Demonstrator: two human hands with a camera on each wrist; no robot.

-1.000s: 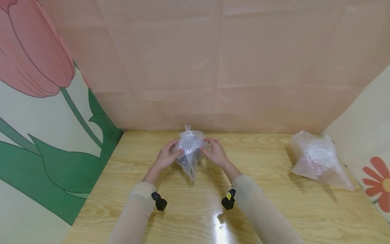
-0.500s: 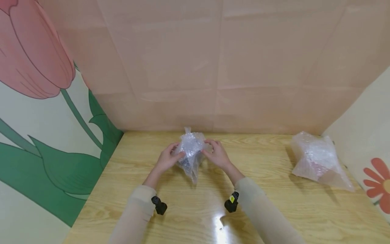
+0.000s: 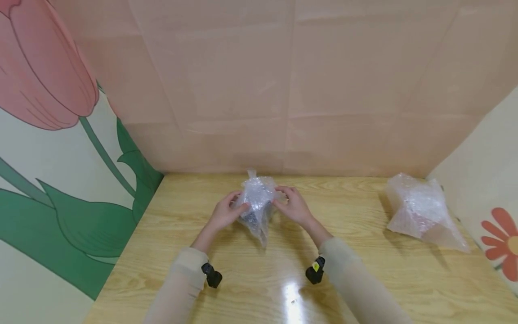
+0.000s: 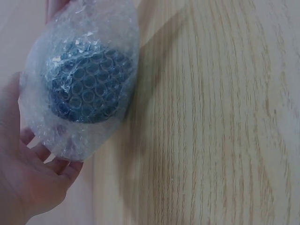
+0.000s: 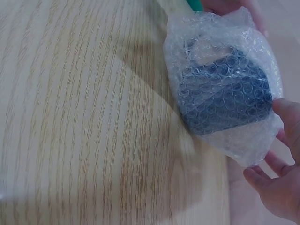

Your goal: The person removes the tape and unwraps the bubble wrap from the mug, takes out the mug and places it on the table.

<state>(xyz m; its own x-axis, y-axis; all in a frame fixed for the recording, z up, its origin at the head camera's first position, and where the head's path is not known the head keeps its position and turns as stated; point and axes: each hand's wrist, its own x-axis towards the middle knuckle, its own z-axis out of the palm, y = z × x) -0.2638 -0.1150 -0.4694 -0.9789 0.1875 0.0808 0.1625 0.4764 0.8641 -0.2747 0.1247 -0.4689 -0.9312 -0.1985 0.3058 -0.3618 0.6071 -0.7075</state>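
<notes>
Between both hands is a bubble-wrapped package [image 3: 258, 198], its clear wrap gathered into a point at the front and a small tuft at the back. Through the wrap in the left wrist view shows a dark blue, rounded object [image 4: 89, 86]; its kind is blurred by the bubbles. My left hand [image 3: 225, 210] grips the package's left side, thumb on the near face and fingers behind. On the opposite side my right hand [image 3: 294, 206] pinches the wrap between thumb and fingers. The right wrist view shows the right thumb and fingertips at the wrap's edge [image 5: 262, 140].
A second bubble-wrapped package [image 3: 425, 211], with something pinkish inside, lies on the right of the wooden table [image 3: 348, 216]. A pink sheet [image 3: 291, 90] covers the wall behind the table's back edge. Painted walls stand at the left and right.
Both hands have shifted the package slightly to the right and toward the person, keeping hold of it on both sides. The package on the right has stayed in place.
</notes>
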